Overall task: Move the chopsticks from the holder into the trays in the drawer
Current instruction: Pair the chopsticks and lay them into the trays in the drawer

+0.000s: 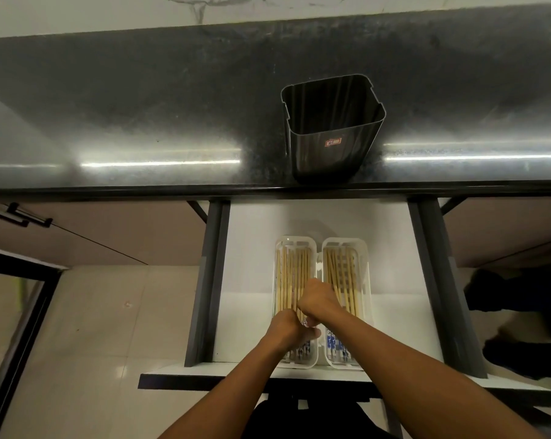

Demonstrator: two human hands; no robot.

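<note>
Your left hand [285,331] and right hand [318,301] meet over the near half of the left tray [278,248], both loosely curled; whether either grips a chopstick you cannot tell, since the hands hide what lies under them. The chopsticks [291,274] lie lengthwise in that tray and in the right tray [364,248] just beside it, on the white floor of the open drawer [252,248]. Farther off, the dark metal holder [328,137] stands on the black countertop [141,106], near its front edge.
</note>
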